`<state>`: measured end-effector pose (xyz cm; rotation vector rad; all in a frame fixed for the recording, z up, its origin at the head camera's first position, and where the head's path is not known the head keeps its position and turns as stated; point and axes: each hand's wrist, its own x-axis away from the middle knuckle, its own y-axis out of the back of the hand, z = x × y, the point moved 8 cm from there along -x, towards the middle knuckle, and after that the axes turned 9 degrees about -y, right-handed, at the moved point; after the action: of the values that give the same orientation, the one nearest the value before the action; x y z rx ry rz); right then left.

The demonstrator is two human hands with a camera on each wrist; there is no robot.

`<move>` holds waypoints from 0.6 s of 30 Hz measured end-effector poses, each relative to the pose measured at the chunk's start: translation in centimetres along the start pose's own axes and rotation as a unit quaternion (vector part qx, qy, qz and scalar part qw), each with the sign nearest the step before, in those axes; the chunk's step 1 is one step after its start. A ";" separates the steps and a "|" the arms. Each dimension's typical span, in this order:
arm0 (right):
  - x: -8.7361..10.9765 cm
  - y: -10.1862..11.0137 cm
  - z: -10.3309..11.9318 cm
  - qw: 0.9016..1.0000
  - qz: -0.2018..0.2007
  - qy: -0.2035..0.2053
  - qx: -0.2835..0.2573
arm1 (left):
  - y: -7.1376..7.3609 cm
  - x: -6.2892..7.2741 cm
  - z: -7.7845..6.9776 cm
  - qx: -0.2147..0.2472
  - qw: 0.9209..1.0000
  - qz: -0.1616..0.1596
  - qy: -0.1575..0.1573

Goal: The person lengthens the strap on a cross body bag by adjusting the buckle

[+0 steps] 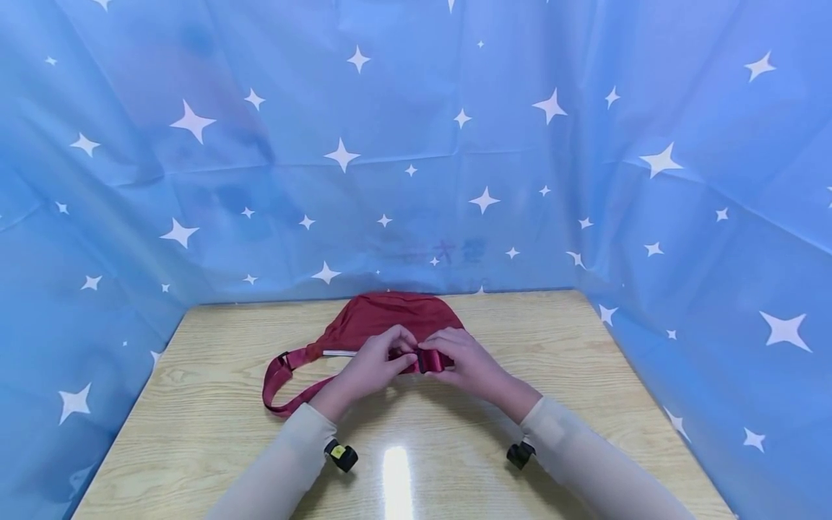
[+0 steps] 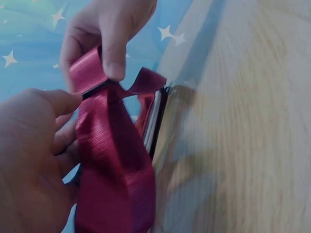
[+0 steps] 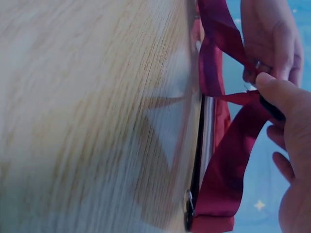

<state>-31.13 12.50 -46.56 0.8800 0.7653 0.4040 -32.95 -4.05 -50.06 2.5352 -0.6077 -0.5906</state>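
A dark red waist bag (image 1: 390, 318) lies at the far side of the table, its red webbing strap (image 1: 276, 383) looping out to the left. My left hand (image 1: 373, 365) pinches the strap beside a black buckle piece (image 2: 97, 89), thumb and fingertips at its edge. From the other side my right hand (image 1: 471, 361) grips the folded webbing at the same piece, its thumb (image 2: 114, 63) lying on the strap. In the right wrist view the black piece (image 3: 271, 108) is partly covered by the right hand's fingers, so its exact kind is hidden.
The wooden table (image 1: 214, 433) extends around the bag, with a bright light reflection near its front. A blue curtain (image 1: 416, 144) with white stars hangs behind and at both sides. A black adjuster (image 1: 284, 361) sits on the strap's left part.
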 end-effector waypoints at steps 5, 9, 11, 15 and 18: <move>0.2 0.2 -0.2 1.000 0.002 -0.018 -0.002 | 1.2 1.1 0.4 -0.048 0.999 0.010 0.004; 0.3 0.3 -0.5 1.000 0.005 -0.031 -0.005 | 2.1 1.8 0.8 -0.077 0.997 0.007 0.000; 0.4 0.3 -0.6 0.999 0.006 -0.032 -0.007 | 2.2 1.9 1.1 -0.081 0.997 0.007 -0.002; 0.5 0.3 -0.7 1.000 0.004 -0.024 -0.019 | 2.2 1.8 1.2 -0.080 0.997 0.010 -0.007; 0.4 0.2 -0.6 0.999 0.003 -0.020 -0.027 | 2.1 1.6 0.9 -0.078 0.997 0.013 -0.013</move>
<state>-31.28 13.19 -46.81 0.8376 0.7108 0.4101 -32.71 -6.86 -50.14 2.3736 -0.5798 -0.6378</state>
